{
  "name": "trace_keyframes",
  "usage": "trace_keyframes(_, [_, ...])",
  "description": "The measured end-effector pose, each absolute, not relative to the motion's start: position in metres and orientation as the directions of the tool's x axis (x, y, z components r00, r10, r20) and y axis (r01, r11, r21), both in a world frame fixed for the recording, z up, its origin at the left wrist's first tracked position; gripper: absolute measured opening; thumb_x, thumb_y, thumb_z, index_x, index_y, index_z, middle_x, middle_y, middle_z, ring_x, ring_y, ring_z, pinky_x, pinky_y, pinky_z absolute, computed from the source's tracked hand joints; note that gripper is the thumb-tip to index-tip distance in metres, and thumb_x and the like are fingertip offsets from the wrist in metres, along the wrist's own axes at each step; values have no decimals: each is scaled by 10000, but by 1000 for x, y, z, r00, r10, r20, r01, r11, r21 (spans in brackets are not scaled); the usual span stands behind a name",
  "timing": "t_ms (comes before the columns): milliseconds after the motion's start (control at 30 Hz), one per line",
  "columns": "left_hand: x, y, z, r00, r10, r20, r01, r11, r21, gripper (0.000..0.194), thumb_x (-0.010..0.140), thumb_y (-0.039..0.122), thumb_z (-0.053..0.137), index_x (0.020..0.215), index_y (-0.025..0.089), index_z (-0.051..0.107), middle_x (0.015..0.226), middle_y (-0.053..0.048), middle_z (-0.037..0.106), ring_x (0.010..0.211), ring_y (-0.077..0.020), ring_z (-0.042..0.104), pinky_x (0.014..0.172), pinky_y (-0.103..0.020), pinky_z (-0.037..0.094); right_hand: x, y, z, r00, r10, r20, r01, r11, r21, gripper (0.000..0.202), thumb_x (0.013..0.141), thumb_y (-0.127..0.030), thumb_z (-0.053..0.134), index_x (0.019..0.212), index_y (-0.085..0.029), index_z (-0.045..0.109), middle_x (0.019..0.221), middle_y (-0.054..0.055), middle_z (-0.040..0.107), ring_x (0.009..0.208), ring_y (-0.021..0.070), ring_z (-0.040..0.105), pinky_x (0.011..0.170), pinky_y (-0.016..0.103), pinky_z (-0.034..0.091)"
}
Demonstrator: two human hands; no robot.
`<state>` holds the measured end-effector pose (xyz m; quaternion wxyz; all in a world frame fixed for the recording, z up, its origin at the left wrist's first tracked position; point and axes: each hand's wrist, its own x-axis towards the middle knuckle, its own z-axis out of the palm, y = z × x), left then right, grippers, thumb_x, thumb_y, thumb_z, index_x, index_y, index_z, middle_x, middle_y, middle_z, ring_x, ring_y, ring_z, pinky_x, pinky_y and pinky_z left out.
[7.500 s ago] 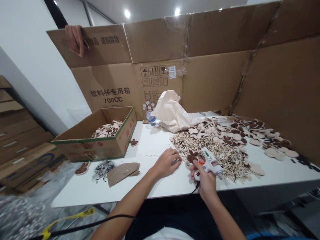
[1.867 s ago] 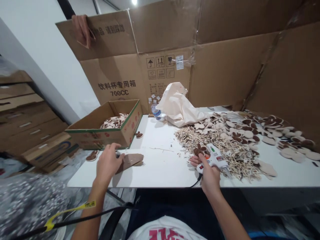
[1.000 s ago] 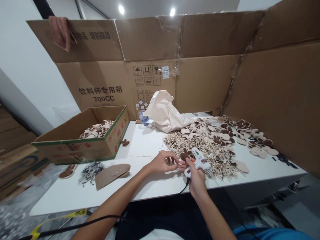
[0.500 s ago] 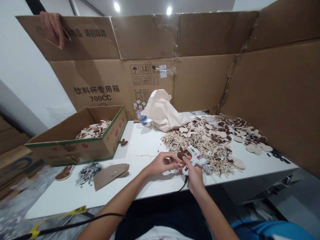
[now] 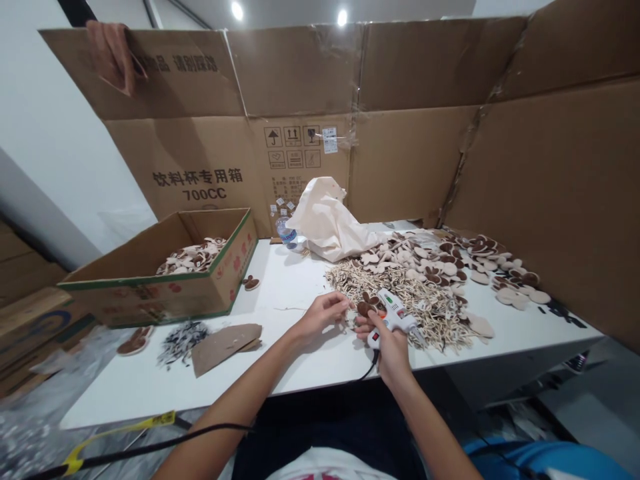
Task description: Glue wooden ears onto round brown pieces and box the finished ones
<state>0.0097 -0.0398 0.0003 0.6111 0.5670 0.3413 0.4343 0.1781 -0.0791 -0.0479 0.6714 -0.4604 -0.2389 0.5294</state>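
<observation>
My right hand point(image 5: 393, 347) is closed around a white glue gun point(image 5: 395, 312), whose nozzle points down to the right and whose black cord drops over the table edge. The same hand's thumb and fingers also hold a brown bunny-shaped felt piece point(image 5: 368, 305). My left hand point(image 5: 324, 313) is just left of it, apart from the piece, thumb and fingertips pinched together. Anything between those fingertips is too small to make out. Behind both hands spreads a heap of thin pale strips point(image 5: 395, 280).
Many brown and cream bunny-shaped pieces point(image 5: 425, 257) lie at the back right. On the left stand an open cardboard box point(image 5: 150, 300), dark scraps point(image 5: 183, 343) and a cardboard piece point(image 5: 227, 343). A cream cloth bag point(image 5: 325, 223) and plastic bottle point(image 5: 286, 233) sit before the tall cardboard wall point(image 5: 415, 160).
My left hand has moved up and left, away from the bunny-shaped piece and right fingers. My right hand keeps the piece and glue gun, with its fingers now showing more. The view has shifted slightly.
</observation>
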Motion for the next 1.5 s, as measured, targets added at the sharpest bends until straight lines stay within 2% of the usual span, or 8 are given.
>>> trace_keyframes(133, [7,-38,1,337,941,25,-241,60,969,446,808,552,885,948,172,698,909,-64,707,687,-103,580,629,-227,445,176,-83,-41,296,942,-159,-493,7,-870,585,647,-531,968,1002,-143,711,762,79,801,541,240,735,463,307,595])
trace_keyframes(300, [6,-36,0,290,956,52,-243,21,970,457,757,525,932,951,164,731,868,-44,702,699,-103,586,660,-235,482,176,-84,-38,300,944,-136,-475,25,-880,569,658,-551,965,967,-144,715,759,82,801,533,214,720,467,284,571])
trace_keyframes(567, [4,-32,-8,227,973,44,-219,7,976,402,675,414,993,947,178,812,874,-42,726,752,-118,649,701,-250,517,177,-85,-36,286,956,-59,-443,78,-893,505,690,-559,960,872,-162,708,728,59,782,459,142,613,442,258,523])
trace_keyframes(733, [3,-32,-9,221,973,68,-129,-40,991,373,720,418,962,970,166,844,848,-62,735,712,-126,625,633,-256,479,176,-86,-34,277,959,-55,-446,77,-892,523,694,-577,958,876,-171,683,708,47,768,458,134,600,430,242,497])
trace_keyframes(867, [4,-35,-7,243,961,132,-92,-113,989,342,765,430,928,976,170,857,985,-99,771,831,-166,679,711,-291,525,177,-87,-35,265,963,-44,-437,80,-896,516,722,-577,944,897,-172,676,726,53,776,465,129,608,438,230,492])
trace_keyframes(1100, [7,-39,-1,243,952,186,-53,-178,983,366,759,449,939,947,165,804,1005,-97,772,908,-195,706,783,-309,560,179,-86,-39,211,977,-36,-427,59,-902,507,739,-554,943,954,-175,683,755,74,789,484,141,617,437,234,498])
trace_keyframes(1300, [10,-43,-1,276,936,218,-62,-209,976,323,772,403,939,890,149,778,941,-96,774,880,-192,715,802,-312,561,179,-85,-43,185,982,-28,-408,51,-912,493,753,-552,935,956,-180,682,759,85,789,486,139,614,442,231,507])
trace_keyframes(1500, [13,-43,-2,241,935,262,-74,-252,965,278,793,380,923,847,154,771,951,-103,791,897,-205,733,836,-329,569,179,-85,-42,174,984,-30,-408,44,-912,535,724,-567,947,976,-176,682,755,93,787,508,150,632,435,227,501])
